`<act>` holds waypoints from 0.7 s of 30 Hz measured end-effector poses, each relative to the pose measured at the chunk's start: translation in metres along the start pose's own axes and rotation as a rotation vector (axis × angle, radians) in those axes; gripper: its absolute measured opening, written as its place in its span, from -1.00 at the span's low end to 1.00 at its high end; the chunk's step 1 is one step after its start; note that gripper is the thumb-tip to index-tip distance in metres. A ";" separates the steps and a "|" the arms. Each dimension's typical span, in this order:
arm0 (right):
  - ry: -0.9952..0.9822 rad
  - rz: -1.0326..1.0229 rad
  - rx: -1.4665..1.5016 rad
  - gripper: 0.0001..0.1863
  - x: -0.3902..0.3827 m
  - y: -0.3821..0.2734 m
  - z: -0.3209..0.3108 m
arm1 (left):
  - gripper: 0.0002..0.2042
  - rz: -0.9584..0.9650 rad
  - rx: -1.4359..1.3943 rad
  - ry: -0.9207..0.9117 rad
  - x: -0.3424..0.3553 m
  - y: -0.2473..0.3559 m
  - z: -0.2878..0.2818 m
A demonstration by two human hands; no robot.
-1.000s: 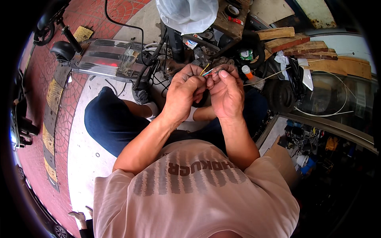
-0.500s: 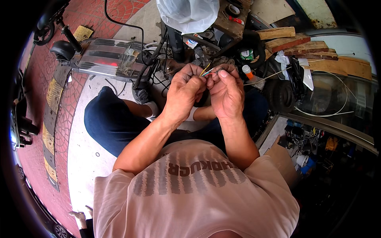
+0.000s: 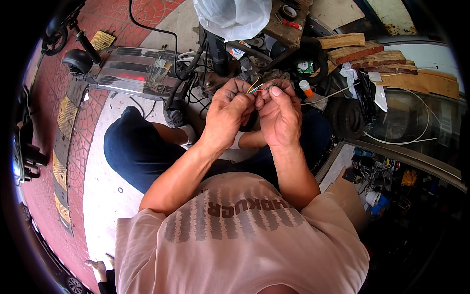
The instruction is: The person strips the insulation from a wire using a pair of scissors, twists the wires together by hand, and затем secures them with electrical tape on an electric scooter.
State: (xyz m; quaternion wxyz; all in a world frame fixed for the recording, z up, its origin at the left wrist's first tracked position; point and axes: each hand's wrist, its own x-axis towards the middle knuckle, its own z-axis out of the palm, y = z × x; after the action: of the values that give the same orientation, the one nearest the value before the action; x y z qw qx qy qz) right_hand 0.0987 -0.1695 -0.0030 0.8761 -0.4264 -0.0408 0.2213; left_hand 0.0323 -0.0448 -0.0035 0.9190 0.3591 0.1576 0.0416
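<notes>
My left hand (image 3: pixel 228 113) and my right hand (image 3: pixel 280 113) are raised close together in front of me, fingertips pinched on a small bundle of thin coloured wires (image 3: pixel 255 87) (yellow, blue, green). The wire ends stick up between the thumbs. Both hands touch the wires and nearly touch each other. Behind them lies an electric scooter (image 3: pixel 132 68) on its side, with black cables running from it toward my hands. My knees in dark trousers are below my hands.
A white plastic bag (image 3: pixel 234 14) hangs at the top. Wooden blocks (image 3: pixel 362 49) lie at upper right by a small tyre (image 3: pixel 348 117) and a glass panel (image 3: pixel 416 122). An orange-capped bottle (image 3: pixel 305 88) stands right of my hands. Red brick paving is at left.
Both hands keep the same pinch on the wires; only slight finger shifts show.
</notes>
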 end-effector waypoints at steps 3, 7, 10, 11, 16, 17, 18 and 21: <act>0.000 -0.064 -0.061 -0.93 -0.001 0.003 0.002 | -0.94 0.002 0.002 -0.004 0.000 -0.001 0.000; 0.053 -0.146 -0.129 -0.91 0.000 0.012 -0.004 | -0.94 0.032 0.000 0.009 -0.001 -0.003 0.006; 0.079 -0.172 -0.142 -0.91 -0.001 0.015 -0.002 | -0.89 0.130 0.285 -0.025 0.002 -0.013 -0.008; 0.082 -0.180 -0.141 -0.91 -0.001 0.015 -0.001 | -0.89 0.164 0.325 -0.018 0.001 -0.015 -0.007; 0.085 -0.277 -0.235 -0.90 -0.003 0.019 -0.002 | -0.90 0.296 0.505 0.017 -0.001 -0.018 -0.005; 0.075 -0.317 -0.283 -0.89 -0.004 0.019 -0.002 | -0.91 0.294 0.496 0.024 -0.001 -0.019 -0.005; 0.066 -0.357 -0.331 -0.89 -0.005 0.020 -0.001 | -0.91 0.293 0.486 0.030 -0.001 -0.020 -0.004; 0.088 -0.449 -0.432 -0.89 -0.007 0.022 0.001 | -0.92 0.276 0.439 0.043 -0.001 -0.021 -0.002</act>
State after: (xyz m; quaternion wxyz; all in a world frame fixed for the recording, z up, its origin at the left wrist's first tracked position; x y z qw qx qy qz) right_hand 0.0840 -0.1593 -0.0184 0.7931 -0.5923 -0.1419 -0.0101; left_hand 0.0297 -0.0600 -0.0187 0.8011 0.5671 0.1317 0.1388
